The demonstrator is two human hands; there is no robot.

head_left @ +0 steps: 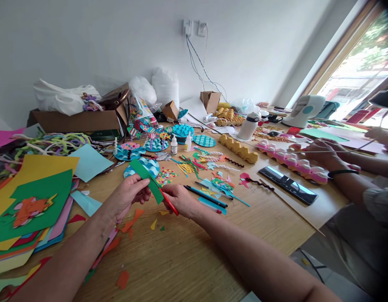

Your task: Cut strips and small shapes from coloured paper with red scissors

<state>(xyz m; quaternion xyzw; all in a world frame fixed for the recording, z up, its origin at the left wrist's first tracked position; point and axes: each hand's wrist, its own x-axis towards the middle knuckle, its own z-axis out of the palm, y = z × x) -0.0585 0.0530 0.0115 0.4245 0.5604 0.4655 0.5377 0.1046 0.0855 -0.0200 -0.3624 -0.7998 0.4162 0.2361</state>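
Observation:
My left hand [135, 191] pinches a strip of green paper [143, 173] between thumb and fingers, above the wooden table. In my right hand [179, 200] is a pair of red-handled scissors [170, 203], its fingers closed round the handles. The scissor blades lie along the green strip; whether they are apart or together I cannot tell. Behind the strip sits a round blue wavy-patterned piece [150, 165] beside a scatter of small coloured paper bits [165, 176]. Orange paper scraps [131, 222] lie below my left hand.
Coloured paper sheets [63, 184] pile up at left. Two glue bottles [174, 145], pens [206, 196], a dark phone [288, 184] and a long wooden stick [299, 209] lie across the table. Another person's hands [326, 153] work at right near a pink-and-white egg-carton strip [294, 163].

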